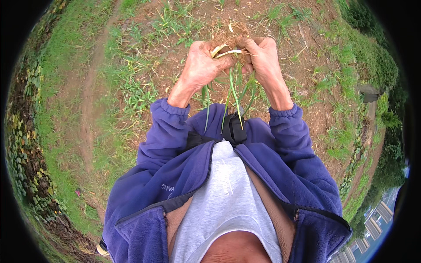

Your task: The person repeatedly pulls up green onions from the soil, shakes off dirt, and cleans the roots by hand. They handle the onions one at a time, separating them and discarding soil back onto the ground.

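My left hand (202,64) is closed around pale, slender plants that look like scallions, their white stalks (218,50) showing above the fingers. A tangle of brown, fibrous roots (224,40) spreads over the top of the bunch and reaches my right hand (265,60). That hand's thumb and fingers, smudged with soil, pinch the root end on its side. Long green leaves (233,86) hang down between both wrists towards my lap. The fingertips of my right hand are partly hidden by the plants and roots.
Bare brown soil (177,70) with tufts of grass (139,93) lies under my hands. A narrow dirt track (88,108) runs along the left. A black strapped item (234,129) sits at my lap. Dense shrubs (378,60) and a grey stone block (369,92) stand at right.
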Tool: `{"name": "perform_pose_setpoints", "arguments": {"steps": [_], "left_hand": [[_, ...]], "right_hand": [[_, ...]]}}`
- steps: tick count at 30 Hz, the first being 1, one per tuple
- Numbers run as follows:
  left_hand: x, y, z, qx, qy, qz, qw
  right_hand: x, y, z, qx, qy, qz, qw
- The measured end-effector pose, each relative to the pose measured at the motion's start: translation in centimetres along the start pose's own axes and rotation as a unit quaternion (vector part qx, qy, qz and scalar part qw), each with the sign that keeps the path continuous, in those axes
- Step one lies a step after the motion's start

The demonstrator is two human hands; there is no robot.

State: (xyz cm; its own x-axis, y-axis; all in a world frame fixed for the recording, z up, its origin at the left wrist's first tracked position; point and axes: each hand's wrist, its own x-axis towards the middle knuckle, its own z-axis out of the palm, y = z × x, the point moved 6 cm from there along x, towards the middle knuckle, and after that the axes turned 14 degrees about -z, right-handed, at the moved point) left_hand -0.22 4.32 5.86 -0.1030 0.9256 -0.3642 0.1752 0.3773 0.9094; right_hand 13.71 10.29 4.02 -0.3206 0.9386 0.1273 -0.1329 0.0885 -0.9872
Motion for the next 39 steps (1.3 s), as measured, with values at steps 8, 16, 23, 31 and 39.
{"name": "perform_pose_setpoints", "arguments": {"steps": [8,16,23,31,39], "left_hand": [[0.6,-0.6,-0.8,-0.184,-0.005,0.023,0.983],[1.0,-1.0,-1.1,-0.276,0.012,0.049,0.960],[0.9,-0.1,-1.7,-0.320,-0.024,0.081,0.944],[1.6,1.3,-5.1,0.059,0.396,0.240,0.884],[3.5,-0.9,-8.9,0.121,0.570,0.119,0.804]], "right_hand": [[-1.1,0.3,0.9,0.063,-0.101,0.006,0.993],[-1.6,0.4,2.0,0.091,-0.107,0.021,0.990],[-1.9,0.2,2.5,0.032,-0.121,-0.042,0.991],[-3.3,-1.0,2.9,0.056,-0.124,0.022,0.990],[-3.8,-1.2,3.5,0.043,-0.160,0.039,0.985]]}}
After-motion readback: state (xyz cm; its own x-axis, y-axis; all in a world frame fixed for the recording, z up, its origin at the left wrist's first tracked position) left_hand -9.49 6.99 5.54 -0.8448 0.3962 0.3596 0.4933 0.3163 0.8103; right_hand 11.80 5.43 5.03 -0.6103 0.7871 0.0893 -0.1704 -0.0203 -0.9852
